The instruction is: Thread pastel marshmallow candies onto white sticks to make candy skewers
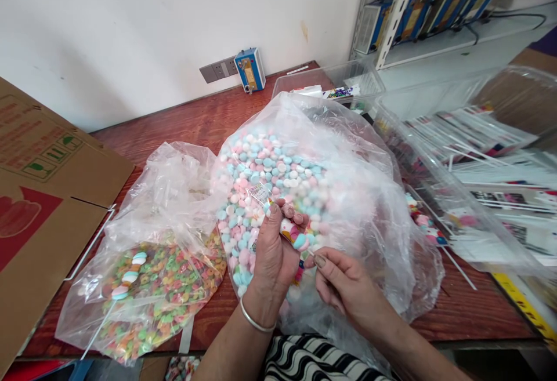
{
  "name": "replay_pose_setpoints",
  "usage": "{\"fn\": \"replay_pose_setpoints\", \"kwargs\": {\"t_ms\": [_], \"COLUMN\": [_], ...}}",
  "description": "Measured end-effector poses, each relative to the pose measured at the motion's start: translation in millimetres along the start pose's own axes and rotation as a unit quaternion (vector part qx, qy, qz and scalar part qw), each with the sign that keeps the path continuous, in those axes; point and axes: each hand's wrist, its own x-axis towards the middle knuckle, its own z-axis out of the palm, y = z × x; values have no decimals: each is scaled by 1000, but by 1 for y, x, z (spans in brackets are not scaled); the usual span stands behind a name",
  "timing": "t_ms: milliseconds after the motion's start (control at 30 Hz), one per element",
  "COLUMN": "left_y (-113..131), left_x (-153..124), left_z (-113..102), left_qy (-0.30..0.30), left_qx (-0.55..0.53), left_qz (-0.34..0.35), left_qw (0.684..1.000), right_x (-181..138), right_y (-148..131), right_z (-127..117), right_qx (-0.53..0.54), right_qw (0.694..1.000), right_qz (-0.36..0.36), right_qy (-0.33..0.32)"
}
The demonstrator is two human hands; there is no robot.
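My left hand [278,242] is closed round a marshmallow skewer [300,240] in a small printed clear wrapper. The wrapper's top [260,193] sticks out beyond my thumb. My right hand [343,276] pinches at the lower end of the skewer, near its white stick. Just behind both hands lies a large clear plastic bag [343,120] full of pink, blue and white marshmallows [287,166]. On the left a second clear bag [169,166] holds colourful cereal rings [174,276]. A finished-looking skewer [129,276] of marshmallows on a white stick rests on that bag.
A cardboard box [52,178] stands at the left. Clear plastic bins [435,218] to the right hold packets and white sticks. More wrapped skewers [424,221] lie beside them on the red-brown table [183,114]. A blue device [250,71] stands by the wall sockets.
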Motion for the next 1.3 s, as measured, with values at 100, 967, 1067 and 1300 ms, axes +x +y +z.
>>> {"fn": "replay_pose_setpoints", "kwargs": {"t_ms": [100,967,1067,1300], "left_y": [-1,-1,-6,-28], "left_x": [-1,0,-3,-17], "left_z": [6,8,9,-4], "left_qy": [60,27,23,-17], "left_qx": [4,16,23,116], "left_qz": [-9,-28,-23,-52], "left_qw": [998,999,999,992], "right_x": [0,3,5,9], "right_y": [10,10,9,-10], "right_z": [-3,-14,-11,-5], "right_qx": [-295,-568,-549,-177], "right_qw": [920,698,722,974], "right_qz": [-237,-416,-397,-117], "right_qy": [97,130,142,73]}}
